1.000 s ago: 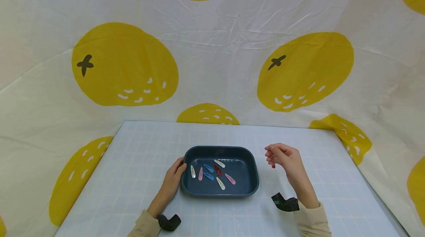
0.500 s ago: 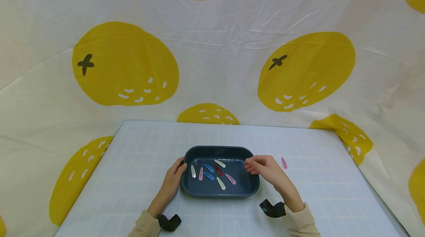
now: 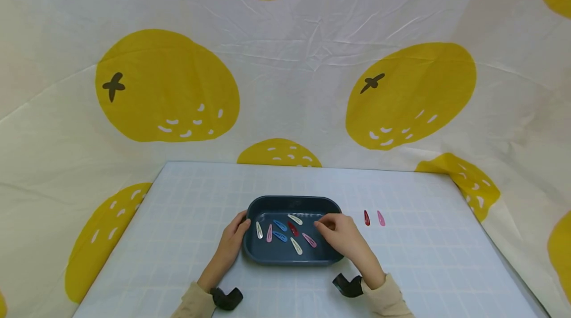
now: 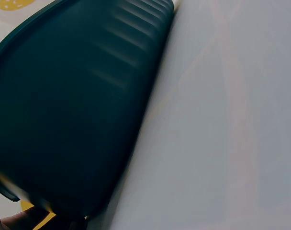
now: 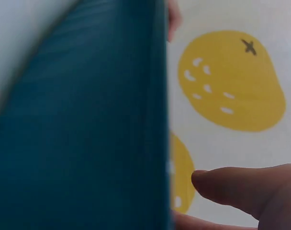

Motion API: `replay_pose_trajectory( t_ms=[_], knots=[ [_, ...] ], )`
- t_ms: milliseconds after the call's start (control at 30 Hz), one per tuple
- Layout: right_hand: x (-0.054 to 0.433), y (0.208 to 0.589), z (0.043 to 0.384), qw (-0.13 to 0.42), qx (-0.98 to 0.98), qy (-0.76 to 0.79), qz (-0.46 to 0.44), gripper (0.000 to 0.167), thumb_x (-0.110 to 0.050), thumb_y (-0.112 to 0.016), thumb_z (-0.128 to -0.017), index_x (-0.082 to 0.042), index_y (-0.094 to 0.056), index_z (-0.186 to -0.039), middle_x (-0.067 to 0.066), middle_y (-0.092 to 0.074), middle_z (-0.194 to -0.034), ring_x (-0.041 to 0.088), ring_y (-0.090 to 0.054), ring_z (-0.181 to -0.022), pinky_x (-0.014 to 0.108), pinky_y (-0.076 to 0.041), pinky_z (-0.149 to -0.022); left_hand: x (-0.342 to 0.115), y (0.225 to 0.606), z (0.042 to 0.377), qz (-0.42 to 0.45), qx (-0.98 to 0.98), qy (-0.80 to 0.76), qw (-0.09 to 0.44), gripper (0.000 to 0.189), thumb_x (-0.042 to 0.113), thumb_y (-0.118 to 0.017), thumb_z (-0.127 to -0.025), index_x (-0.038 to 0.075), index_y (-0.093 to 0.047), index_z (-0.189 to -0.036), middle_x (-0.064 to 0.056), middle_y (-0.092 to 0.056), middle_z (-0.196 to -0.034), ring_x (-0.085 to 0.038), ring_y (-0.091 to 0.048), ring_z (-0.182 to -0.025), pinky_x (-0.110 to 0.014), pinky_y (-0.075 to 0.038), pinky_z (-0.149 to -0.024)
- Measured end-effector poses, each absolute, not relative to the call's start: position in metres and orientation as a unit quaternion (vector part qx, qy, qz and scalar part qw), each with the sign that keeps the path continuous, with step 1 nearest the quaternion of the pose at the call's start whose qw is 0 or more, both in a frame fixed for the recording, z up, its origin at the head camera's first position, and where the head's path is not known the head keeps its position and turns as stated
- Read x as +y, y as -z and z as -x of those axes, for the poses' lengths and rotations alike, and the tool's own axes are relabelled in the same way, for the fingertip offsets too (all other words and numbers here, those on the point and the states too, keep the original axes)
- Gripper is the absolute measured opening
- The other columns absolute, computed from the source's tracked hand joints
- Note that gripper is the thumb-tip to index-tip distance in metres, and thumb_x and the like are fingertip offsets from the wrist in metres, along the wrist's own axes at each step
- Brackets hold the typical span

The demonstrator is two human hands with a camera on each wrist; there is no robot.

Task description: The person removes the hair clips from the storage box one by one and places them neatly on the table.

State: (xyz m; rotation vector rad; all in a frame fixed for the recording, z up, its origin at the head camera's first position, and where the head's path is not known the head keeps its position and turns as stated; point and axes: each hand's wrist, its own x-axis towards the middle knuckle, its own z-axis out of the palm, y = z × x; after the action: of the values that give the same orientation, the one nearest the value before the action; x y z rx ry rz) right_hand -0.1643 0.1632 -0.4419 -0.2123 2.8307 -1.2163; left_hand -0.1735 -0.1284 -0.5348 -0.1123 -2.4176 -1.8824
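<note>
A dark blue tray (image 3: 285, 255) lies on the table with several snap hair clips inside. Its left wall is gripped by my left hand (image 3: 232, 241), thumb over the rim. My right hand (image 3: 342, 234) hovers over the tray's right side, fingers bent, near a pink hair clip (image 3: 309, 240). The right wrist view has the thumb (image 5: 231, 187) apart from a finger, with nothing seen between them. Also in the tray are a red hair clip (image 3: 293, 229), two blue ones, another pink one and several whitish ones. Outside, right of the tray, lie a red hair clip (image 3: 367, 218) and a pink hair clip (image 3: 381, 218).
The table (image 3: 200, 194) has a pale checked cover. Behind it hangs a white cloth (image 3: 294, 100) printed with yellow fruit. Each wrist carries a black camera mount.
My right hand has put the red hair clip on the table beside the pink one and moved left over the tray. My left hand has stayed on the tray.
</note>
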Motion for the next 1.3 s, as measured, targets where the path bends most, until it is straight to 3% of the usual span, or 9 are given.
replay_pose_trajectory(
  t_ms=[133,333,767,1067,1300],
  knots=[
    [0.156,0.449,0.162,0.021,0.925,0.367,0.098,0.012,-0.014,-0.071,-0.090,-0.003,-0.074,-0.094,0.001,-0.068,-0.081,0.013,-0.058,-0.071,0.029,-0.054,-0.064,-0.126,0.531,0.172,0.037,-0.789,0.612,0.037,0.041,0.024,-0.048,-0.105,0.003,-0.053,-0.140,-0.015,-0.054,-0.142,-0.033,-0.044,-0.137,-0.053,-0.031,-0.113],
    [0.149,0.458,0.164,0.029,0.934,0.339,0.109,0.013,-0.008,-0.074,-0.085,0.003,-0.072,-0.092,0.004,-0.066,-0.077,0.013,-0.056,-0.066,0.029,-0.052,-0.059,-0.119,0.492,0.157,0.041,-0.793,0.607,0.031,0.039,0.013,-0.047,-0.104,-0.007,-0.052,-0.137,-0.024,-0.054,-0.140,-0.039,-0.044,-0.135,-0.055,-0.031,-0.112],
    [0.139,0.476,0.169,0.021,0.949,0.295,0.113,0.010,-0.002,-0.079,-0.079,-0.002,-0.069,-0.076,0.001,-0.058,-0.067,0.012,-0.051,-0.059,0.025,-0.045,-0.051,-0.127,0.532,0.173,0.046,-0.787,0.614,0.046,0.041,0.026,-0.050,-0.104,0.004,-0.055,-0.138,-0.014,-0.056,-0.141,-0.032,-0.046,-0.136,-0.052,-0.032,-0.112],
    [0.137,0.477,0.168,0.022,0.950,0.291,0.110,0.010,-0.001,-0.077,-0.080,-0.002,-0.068,-0.077,-0.001,-0.054,-0.064,0.011,-0.048,-0.055,0.024,-0.042,-0.048,-0.126,0.528,0.172,0.033,-0.789,0.612,0.035,0.041,0.023,-0.048,-0.105,0.002,-0.053,-0.139,-0.016,-0.053,-0.143,-0.032,-0.043,-0.138,-0.050,-0.030,-0.114],
    [0.139,0.478,0.168,0.035,0.941,0.315,0.119,0.011,0.001,-0.074,-0.081,-0.004,-0.067,-0.076,-0.002,-0.053,-0.062,0.011,-0.049,-0.053,0.024,-0.042,-0.047,-0.121,0.495,0.158,0.035,-0.794,0.606,0.029,0.039,0.014,-0.047,-0.104,-0.006,-0.053,-0.136,-0.023,-0.053,-0.140,-0.039,-0.044,-0.135,-0.054,-0.031,-0.112]
  ],
)
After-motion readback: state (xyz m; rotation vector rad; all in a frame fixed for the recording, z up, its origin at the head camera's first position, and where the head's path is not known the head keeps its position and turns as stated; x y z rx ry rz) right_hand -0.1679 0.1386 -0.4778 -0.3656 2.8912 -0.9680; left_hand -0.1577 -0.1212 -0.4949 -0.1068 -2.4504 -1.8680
